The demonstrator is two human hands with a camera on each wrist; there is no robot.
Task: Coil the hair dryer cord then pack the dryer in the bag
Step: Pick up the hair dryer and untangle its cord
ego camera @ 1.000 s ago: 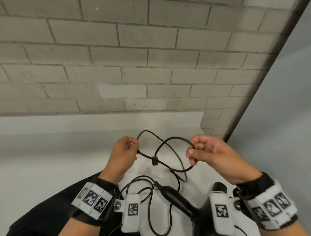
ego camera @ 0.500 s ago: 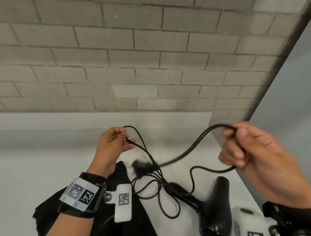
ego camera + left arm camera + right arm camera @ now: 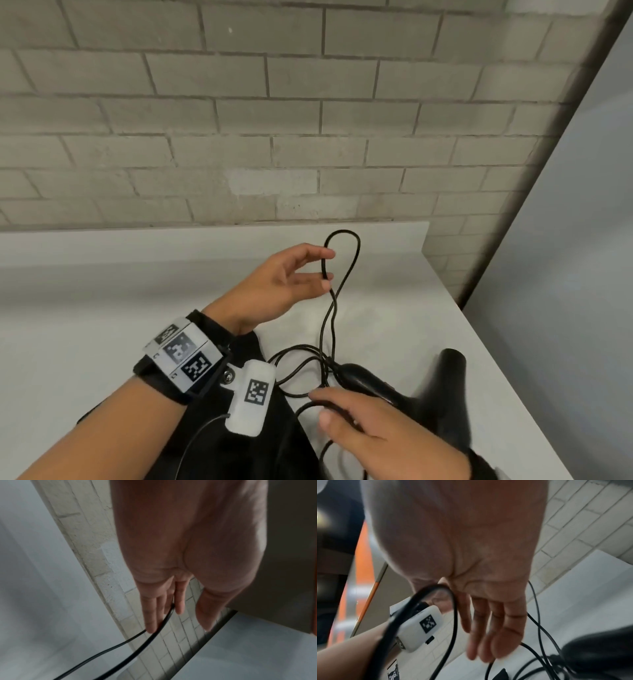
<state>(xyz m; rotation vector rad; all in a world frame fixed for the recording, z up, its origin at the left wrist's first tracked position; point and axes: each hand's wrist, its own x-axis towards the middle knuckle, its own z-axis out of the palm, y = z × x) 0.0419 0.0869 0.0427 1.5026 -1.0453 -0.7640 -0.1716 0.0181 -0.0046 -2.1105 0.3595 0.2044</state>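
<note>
The black hair dryer (image 3: 445, 387) lies on the white counter (image 3: 102, 308) at the lower right, with its cord (image 3: 358, 247) tangled by the handle. My left hand (image 3: 284, 277) is raised over the counter with straight fingers. It holds a standing loop of cord, and in the left wrist view the cord (image 3: 137, 654) is nipped between two fingers. My right hand (image 3: 376, 435) is low, next to the dryer handle, fingers stretched over the loose cord. In the right wrist view the cord (image 3: 455, 615) curves past the thumb and the fingers are straight and blurred. The black bag (image 3: 246, 455) lies under my left wrist.
A brick wall (image 3: 308, 120) stands behind the counter. The counter's right edge (image 3: 496, 363) runs diagonally beside a grey partition (image 3: 565, 240). The dryer lies close to that edge.
My right hand let go of the cord it held high on the right and dropped to the strands by the dryer handle. My left hand moved right and straightened its fingers, keeping a loop.
</note>
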